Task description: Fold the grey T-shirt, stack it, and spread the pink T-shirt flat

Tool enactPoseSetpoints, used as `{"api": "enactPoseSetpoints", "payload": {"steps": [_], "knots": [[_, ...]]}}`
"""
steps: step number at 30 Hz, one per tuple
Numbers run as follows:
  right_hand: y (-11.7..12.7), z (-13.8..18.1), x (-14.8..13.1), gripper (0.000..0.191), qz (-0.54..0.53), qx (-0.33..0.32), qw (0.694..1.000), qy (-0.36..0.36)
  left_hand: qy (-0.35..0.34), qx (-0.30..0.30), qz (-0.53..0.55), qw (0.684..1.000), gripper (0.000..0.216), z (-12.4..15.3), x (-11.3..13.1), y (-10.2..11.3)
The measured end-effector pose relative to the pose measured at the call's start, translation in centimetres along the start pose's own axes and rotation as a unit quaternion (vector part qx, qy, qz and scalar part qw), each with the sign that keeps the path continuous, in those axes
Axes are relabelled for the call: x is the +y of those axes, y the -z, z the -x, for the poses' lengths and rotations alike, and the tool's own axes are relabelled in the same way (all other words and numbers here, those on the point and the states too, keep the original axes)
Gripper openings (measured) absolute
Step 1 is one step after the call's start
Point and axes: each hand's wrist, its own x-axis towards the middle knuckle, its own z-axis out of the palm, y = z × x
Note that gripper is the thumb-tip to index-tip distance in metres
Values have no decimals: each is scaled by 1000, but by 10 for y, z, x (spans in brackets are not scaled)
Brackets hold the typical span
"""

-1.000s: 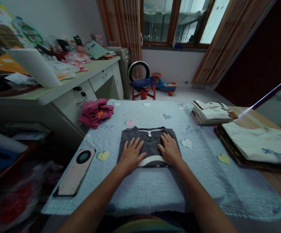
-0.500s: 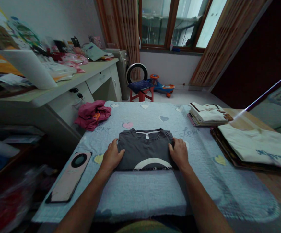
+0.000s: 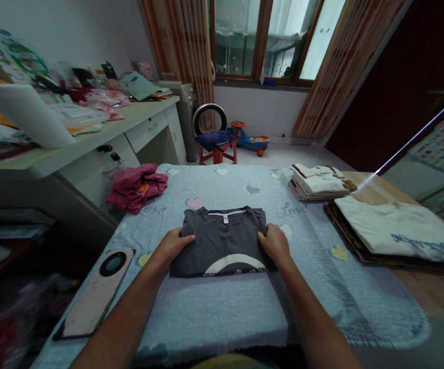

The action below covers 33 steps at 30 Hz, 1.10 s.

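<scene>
A folded dark grey T-shirt (image 3: 222, 241) with a white arc print lies on the pale blue heart-patterned quilt (image 3: 225, 302). My left hand (image 3: 171, 245) grips its left edge, thumb on top and fingers tucked beneath. At the right edge, my right hand (image 3: 274, 243) holds the shirt in the same way. The collar with a white label points away from me.
A crumpled pink garment (image 3: 136, 186) lies at the quilt's far left. A phone (image 3: 96, 292) rests near the left edge. A stack of folded clothes (image 3: 318, 180) and a flat white shirt (image 3: 393, 229) sit on the right. A cluttered desk (image 3: 71, 138) stands left.
My hands slid from flat on top of the shirt outward to its side edges and closed on them. The view shifted slightly.
</scene>
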Motion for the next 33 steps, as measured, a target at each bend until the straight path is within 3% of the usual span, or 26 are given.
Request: {"api": "enactPoseSetpoints", "payload": {"steps": [5, 8, 13, 17, 21, 27, 33], "knots": [[1, 1, -3, 34, -85, -3, 995, -47, -19, 15, 32, 999, 41, 6, 6, -6], [2, -1, 0, 43, -102, -19, 992, -69, 24, 15, 87, 996, 38, 5, 7, -8], [6, -3, -2, 36, -101, -76, 991, -52, 75, 11, 128, 989, 32, 5, 12, -10], [11, 1, -8, 30, -120, -57, 991, -33, 80, 0, 156, 985, 33, 11, 20, -13], [22, 7, -5, 27, -137, -33, 990, -24, 41, -22, 177, 983, 39, 22, 40, -22], [68, 6, 35, 22, -144, 31, 989, -15, -13, -92, 187, 978, 44, 42, 95, -67], [135, 0, 116, 25, -131, 100, 986, -22, -87, -189, 218, 953, 49, 47, 144, -141]]}}
